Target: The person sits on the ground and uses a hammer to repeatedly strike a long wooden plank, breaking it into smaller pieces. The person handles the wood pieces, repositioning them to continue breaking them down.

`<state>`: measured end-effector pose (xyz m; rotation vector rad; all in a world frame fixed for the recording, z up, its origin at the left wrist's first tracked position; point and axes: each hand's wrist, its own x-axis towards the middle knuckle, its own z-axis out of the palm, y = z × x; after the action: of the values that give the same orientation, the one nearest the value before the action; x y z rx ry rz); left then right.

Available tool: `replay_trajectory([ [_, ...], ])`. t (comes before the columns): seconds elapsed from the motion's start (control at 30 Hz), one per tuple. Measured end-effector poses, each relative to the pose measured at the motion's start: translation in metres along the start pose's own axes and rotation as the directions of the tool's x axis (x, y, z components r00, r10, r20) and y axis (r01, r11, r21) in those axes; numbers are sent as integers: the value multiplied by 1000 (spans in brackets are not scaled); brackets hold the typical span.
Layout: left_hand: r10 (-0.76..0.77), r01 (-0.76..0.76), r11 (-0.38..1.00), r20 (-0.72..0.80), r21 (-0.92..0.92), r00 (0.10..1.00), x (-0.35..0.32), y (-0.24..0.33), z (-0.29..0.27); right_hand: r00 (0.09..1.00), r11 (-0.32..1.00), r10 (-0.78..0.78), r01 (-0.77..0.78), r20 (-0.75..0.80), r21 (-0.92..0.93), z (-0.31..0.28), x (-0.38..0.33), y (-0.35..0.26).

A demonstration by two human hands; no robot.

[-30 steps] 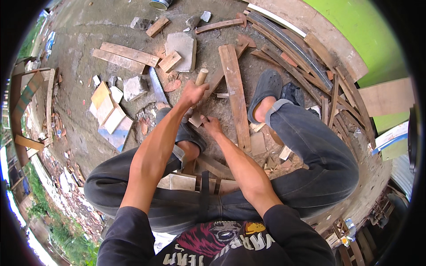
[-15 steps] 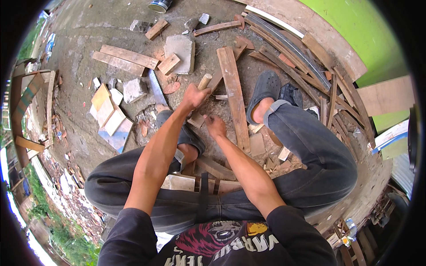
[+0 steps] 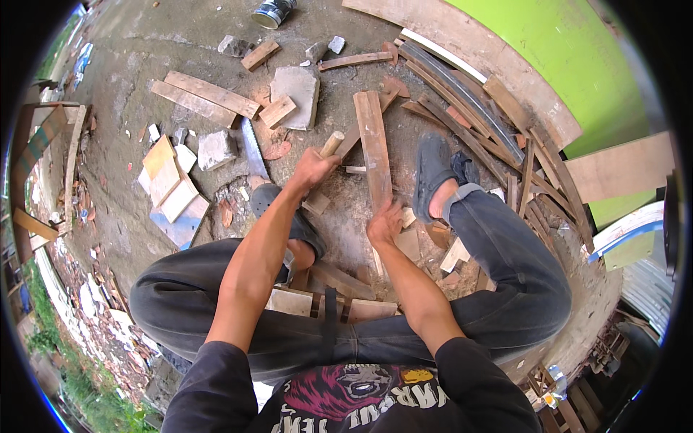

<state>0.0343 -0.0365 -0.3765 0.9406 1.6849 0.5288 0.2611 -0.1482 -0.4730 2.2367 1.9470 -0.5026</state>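
Note:
My left hand (image 3: 312, 170) is closed round a pale round wooden handle (image 3: 333, 143); its end sticks up past my fist, and the rest of the tool is hidden. My right hand (image 3: 386, 221) has its fingers on the near end of a long wooden plank (image 3: 372, 137). This plank lies pointing away from me, its far part over a darker board (image 3: 350, 141) that runs slantwise beneath it. A small wood block (image 3: 315, 203) sits on the ground just below my left fist.
A handsaw (image 3: 253, 148) lies left of my hands, near a concrete slab (image 3: 297, 97) with a wood offcut on it. Two planks (image 3: 209, 94) lie further left. Long boards (image 3: 462, 108) are heaped at right by a green wall (image 3: 577, 72). My clogs (image 3: 432, 169) flank the work spot.
My right hand has moved from beside the small block, rightward to the long plank's near end. My left hand still grips the wooden handle. The view has shifted slightly.

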Motion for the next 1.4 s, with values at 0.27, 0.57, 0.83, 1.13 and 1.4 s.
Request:
replay_trajectory([
  [0.27,16,-17,999,-26,-46,1000,0,-16,3,976,899,-67,-32,209,437,-19,16,49],
  [0.57,106,-102,989,-34,106,994,-1,-18,-4,952,832,-122,-57,282,552,-90,23,57],
  [0.83,127,-124,986,-27,110,991,5,-29,0,988,894,-37,-33,147,447,-186,64,32],
  [1.13,178,-173,981,-49,93,983,3,-46,1,902,857,-376,251,211,451,-221,47,-3],
  [1.4,143,-143,990,61,-10,988,-1,-33,1,968,597,-15,-194,252,779,-194,79,52],
])
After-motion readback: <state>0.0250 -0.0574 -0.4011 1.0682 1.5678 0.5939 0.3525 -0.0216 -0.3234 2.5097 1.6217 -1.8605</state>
